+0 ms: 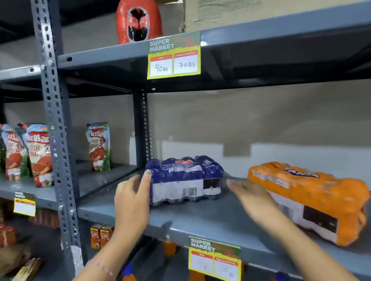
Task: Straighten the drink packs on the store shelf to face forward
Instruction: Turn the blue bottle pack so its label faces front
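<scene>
A blue shrink-wrapped drink pack (184, 179) lies on the grey middle shelf (207, 221), its white barcode label facing me. My left hand (132, 196) rests against the pack's left end, fingers spread, thumb on its upper corner. To the right lies an orange drink pack (310, 200), turned at an angle with one end toward the shelf's front edge. My right hand (252, 198) hovers open between the two packs, close to the orange pack's left end; the hand is blurred and I cannot tell whether it touches the pack.
A red drink pack (139, 17) and a cardboard box (280, 0) stand on the shelf above. Tomato sauce pouches (40, 155) fill the left bay behind a perforated steel upright (57, 137). Price tags (173, 56) hang from shelf edges. Juice cartons (101, 235) and orange bottles sit below.
</scene>
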Available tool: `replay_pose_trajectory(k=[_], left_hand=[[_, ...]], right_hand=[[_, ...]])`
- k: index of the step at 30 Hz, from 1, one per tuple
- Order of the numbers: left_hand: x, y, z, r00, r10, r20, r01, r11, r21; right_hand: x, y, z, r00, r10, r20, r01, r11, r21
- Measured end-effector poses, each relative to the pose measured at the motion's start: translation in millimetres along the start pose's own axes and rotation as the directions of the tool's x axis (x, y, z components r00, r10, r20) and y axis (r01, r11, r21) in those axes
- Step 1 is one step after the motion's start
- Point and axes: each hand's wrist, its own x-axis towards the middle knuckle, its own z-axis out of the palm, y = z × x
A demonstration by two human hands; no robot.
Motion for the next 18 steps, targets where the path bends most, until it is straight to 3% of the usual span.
replay_pose_trajectory(k=[1, 3, 5, 7, 11, 13, 18], left_hand=[[15, 3, 0, 0.993, -0.110, 0.040, 0.108, 0.993, 0.040], [46, 9, 5, 0.927, -0.353, 0.130, 0.355, 0.935, 0.005], [66, 12, 14, 0.877, -0.431, 0.212, 0.461, 0.880, -0.114], [73, 6, 22, 0.884, -0.408, 0.229, 0.451, 0.874, -0.182], [87, -18, 24, 0.912, -0.287, 0.293, 0.375, 0.874, -0.310], [89, -31, 25, 0.915, -0.174, 0.364, 0.286, 0.915, -0.283], [88, -49, 26, 0.897, -0.024, 0.442, 0.118, 0.975, -0.187]], right_hand=[[21, -1, 5, 0.998, 0.045, 0.043, -0.051, 0.991, 0.124], [57, -15, 16, 0.972, 0.176, 0.152, -0.206, 0.955, 0.213], [86, -20, 29, 0.941, 0.256, 0.220, -0.311, 0.911, 0.269], [106, -12, 44, 0.957, 0.239, 0.163, -0.280, 0.907, 0.313], [117, 10, 51, 0.994, 0.062, 0.092, -0.099, 0.874, 0.476], [116, 15, 51, 0.998, 0.002, 0.062, -0.036, 0.831, 0.555], [122, 28, 51, 0.999, -0.030, 0.043, 0.005, 0.870, 0.493]])
